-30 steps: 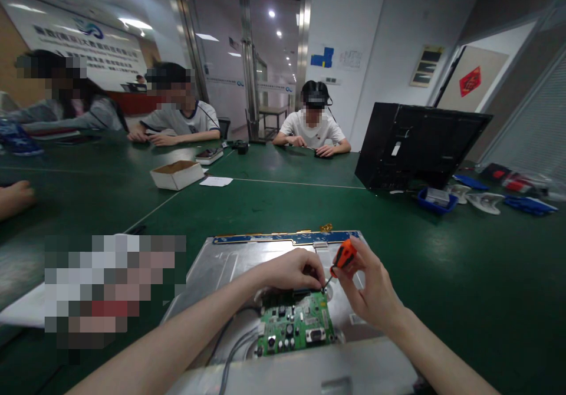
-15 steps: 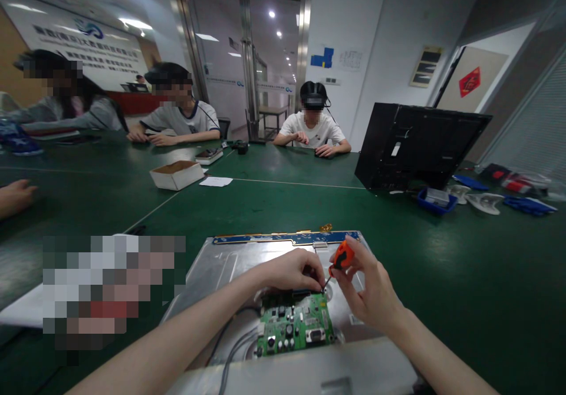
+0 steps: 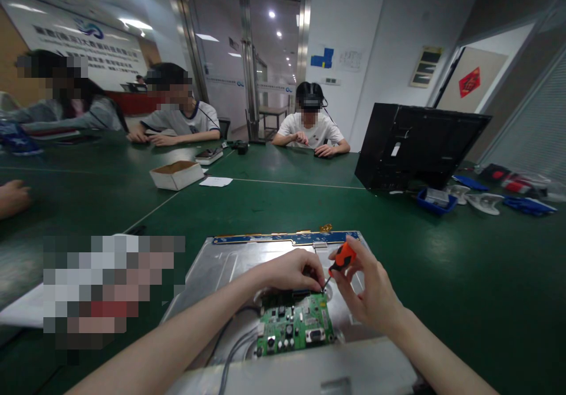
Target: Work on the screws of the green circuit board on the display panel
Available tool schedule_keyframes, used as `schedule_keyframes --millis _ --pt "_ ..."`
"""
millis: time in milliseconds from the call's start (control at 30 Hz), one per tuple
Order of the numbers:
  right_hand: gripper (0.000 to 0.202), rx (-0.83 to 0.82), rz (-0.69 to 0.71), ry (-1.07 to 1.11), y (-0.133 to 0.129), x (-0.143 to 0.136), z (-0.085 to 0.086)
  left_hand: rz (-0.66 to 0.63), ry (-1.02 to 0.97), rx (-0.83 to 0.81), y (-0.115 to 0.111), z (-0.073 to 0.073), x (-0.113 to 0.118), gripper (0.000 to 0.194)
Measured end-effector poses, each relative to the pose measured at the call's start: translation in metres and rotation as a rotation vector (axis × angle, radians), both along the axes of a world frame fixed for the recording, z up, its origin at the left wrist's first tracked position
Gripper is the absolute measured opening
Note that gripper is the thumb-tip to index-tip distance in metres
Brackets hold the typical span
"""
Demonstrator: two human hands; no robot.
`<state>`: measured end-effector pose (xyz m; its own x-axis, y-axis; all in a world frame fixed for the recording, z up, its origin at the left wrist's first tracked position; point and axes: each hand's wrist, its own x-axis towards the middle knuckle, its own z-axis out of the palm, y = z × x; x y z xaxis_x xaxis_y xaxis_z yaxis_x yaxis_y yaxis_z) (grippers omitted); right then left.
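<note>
An orange and black screwdriver (image 3: 344,256) is held by its handle in the fingers of my right hand (image 3: 370,289). It tilts, and its tip meets the upper right corner of a green circuit board (image 3: 297,323). At that same corner, the fingers of my left hand (image 3: 297,271) are bent together near the tip; whether they pinch anything is hidden. Beneath the board lies a silver metal panel (image 3: 206,277), with a narrow blue circuit strip (image 3: 274,238) along its far edge. Grey cables (image 3: 234,348) run beside the board's left side.
A black monitor (image 3: 424,141) stands at the right, near a blue tray (image 3: 435,201) and blue gloves (image 3: 528,205). An open white box (image 3: 177,175) and a paper (image 3: 216,181) lie farther off. Several people sit around the green table (image 3: 464,277); another person's hand (image 3: 14,198) rests at left.
The screwdriver handle has turned slightly in my right hand, its tip staying at the board's corner. My left hand holds its place.
</note>
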<state>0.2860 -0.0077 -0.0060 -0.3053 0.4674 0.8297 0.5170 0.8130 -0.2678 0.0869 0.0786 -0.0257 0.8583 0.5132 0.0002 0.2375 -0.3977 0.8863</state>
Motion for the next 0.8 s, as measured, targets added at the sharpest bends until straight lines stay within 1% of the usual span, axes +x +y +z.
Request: schedule_keyframes --millis 133,333,633,800 --pt "0.062 0.012 -0.005 0.021 0.0016 0.0002 -0.0019 0.012 0.005 0.003 0.0009 -0.0019 0.0009 0.006" --pt "0.057 0.081 -0.023 0.022 0.0049 0.0007 -0.0003 0.004 -0.009 0.018 0.0 0.0013 0.0002 0.009" --pt "0.065 -0.021 0.002 -0.004 0.0013 0.0024 -0.0036 -0.001 -0.001 -0.002 0.002 -0.0034 0.0006 0.006" --pt "0.062 0.033 -0.02 0.012 0.0028 -0.0001 -0.0011 -0.002 -0.006 0.009 0.0012 -0.0023 -0.0002 0.006"
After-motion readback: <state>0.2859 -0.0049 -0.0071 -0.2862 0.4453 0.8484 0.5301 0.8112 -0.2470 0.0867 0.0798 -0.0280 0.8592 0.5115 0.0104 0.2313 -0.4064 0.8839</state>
